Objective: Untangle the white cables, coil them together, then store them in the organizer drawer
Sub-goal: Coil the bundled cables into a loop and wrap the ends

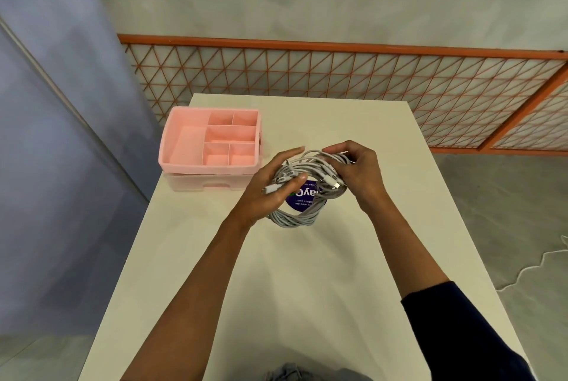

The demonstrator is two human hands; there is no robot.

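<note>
A coil of white cables (302, 214) hangs above the middle of the white table (307, 288), held between both hands. My left hand (270, 187) holds the coil's left side, thumb across the strands, and a white plug sticks out by its fingers. My right hand (356, 171) grips the coil's right and top side, its fingers curled over the strands near another plug. The pink organizer (184, 147) stands at the table's far left, its top tray split into several compartments. Its pale drawer (212, 185) sits below, pushed in.
A round purple sticker (302, 197) lies on the table under the coil. An orange wire fence (338, 73) runs behind the table. A blue-grey panel (61, 104) stands to the left. A thin white cord (534, 264) trails on the floor at the right.
</note>
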